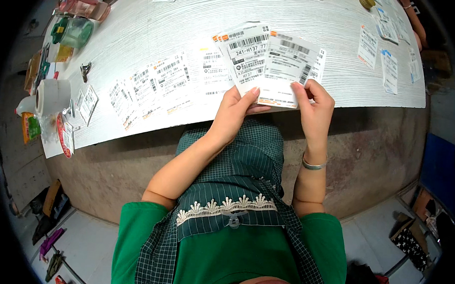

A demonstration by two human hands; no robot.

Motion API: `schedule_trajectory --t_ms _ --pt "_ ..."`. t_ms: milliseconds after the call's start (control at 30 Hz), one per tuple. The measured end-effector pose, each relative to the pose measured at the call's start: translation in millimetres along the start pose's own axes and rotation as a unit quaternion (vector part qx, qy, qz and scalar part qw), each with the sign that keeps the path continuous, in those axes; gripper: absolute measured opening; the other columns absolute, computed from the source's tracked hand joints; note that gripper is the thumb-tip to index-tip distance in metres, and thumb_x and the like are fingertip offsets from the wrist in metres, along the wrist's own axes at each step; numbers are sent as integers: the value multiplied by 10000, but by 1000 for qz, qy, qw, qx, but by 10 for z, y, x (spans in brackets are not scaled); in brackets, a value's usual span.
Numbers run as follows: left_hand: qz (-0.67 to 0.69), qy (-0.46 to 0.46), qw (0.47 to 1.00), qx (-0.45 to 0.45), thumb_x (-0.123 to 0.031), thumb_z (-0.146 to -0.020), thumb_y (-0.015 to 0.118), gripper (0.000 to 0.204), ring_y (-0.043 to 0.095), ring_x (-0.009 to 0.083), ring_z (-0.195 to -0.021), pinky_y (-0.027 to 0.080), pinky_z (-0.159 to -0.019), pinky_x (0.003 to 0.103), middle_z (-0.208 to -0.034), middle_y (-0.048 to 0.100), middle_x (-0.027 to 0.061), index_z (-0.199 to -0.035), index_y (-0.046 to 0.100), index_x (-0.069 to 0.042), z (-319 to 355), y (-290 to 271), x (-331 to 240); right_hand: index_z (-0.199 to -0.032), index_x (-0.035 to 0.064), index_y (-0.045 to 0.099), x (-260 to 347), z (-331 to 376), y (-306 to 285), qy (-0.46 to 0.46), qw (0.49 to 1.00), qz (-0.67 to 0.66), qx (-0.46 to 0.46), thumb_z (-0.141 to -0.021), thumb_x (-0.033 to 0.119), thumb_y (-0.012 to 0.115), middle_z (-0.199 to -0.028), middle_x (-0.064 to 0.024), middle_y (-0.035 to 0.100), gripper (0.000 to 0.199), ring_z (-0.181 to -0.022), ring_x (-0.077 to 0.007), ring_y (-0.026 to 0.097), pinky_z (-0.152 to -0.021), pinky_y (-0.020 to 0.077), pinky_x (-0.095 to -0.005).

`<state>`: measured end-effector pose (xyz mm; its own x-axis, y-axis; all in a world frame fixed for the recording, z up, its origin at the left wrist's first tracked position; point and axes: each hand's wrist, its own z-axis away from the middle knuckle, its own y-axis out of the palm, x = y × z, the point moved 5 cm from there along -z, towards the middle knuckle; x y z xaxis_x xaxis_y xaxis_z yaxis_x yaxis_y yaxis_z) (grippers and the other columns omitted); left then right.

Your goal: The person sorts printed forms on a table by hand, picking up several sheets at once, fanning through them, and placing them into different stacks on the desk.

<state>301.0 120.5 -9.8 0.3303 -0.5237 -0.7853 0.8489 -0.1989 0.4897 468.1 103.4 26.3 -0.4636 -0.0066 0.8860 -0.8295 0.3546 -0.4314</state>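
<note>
A fan of labels (270, 63) is held over the near edge of the surface (141, 29), pinched at its lower edge by both hands: the left hand (233, 112) and the right hand (314, 105), each closed on it. More labels (154, 87) are laid in a row to the left, and what seems a tape roll (51, 98) lies near the left edge.

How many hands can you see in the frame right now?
3: the left hand and right hand hold a fan of labels; another person's hand rests at the table's far right. Others may be hidden.
</note>
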Motion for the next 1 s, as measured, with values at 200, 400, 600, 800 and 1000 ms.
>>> schedule_trajectory --t_ms 200,400,600,800,1000 --pt "-29 3 1000 12 -139 -942 432 348 640 227 -902 549 -771 265 -1087 572 220 -1202 398 90 28 -20 -74 -678 -8 518 -366 29 -345 104 982 -139 -71 -845 93 626 -606 73 435 223 -563 -6 339 -489 257 -169" --pt "-34 6 999 -2 -116 -900 520 341 637 196 -894 547 -758 258 -1064 596 183 -1172 443 73 47 -83 -75 -690 -7 531 -224 106 -227 126 976 -171 -35 -844 78 624 -628 69 472 199 -567 -1 359 -495 268 -164" --pt "-39 20 999 -29 -83 -839 609 333 622 161 -886 528 -741 265 -1045 617 134 -1126 505 49 86 -122 -111 -706 -9 567 -118 155 -63 146 971 -190 -26 -841 82 627 -609 59 483 174 -535 -1 362 -473 268 -166" --pt "-75 61 995 -7 -71 -879 533 308 615 156 -906 527 -775 262 -1033 617 140 -1151 498 69 85 -97 -76 -750 -20 616 -10 233 130 183 965 -184 38 -839 84 626 -582 54 494 138 -491 1 382 -432 271 -162" --pt "42 11 999 1 -115 -912 494 311 619 177 -912 534 -780 268 -1096 589 156 -1156 481 77 104 -112 -76 -718 1 590 -158 248 -78 150 975 -151 -68 -848 95 623 -564 73 449 163 -478 8 325 -419 220 -173"
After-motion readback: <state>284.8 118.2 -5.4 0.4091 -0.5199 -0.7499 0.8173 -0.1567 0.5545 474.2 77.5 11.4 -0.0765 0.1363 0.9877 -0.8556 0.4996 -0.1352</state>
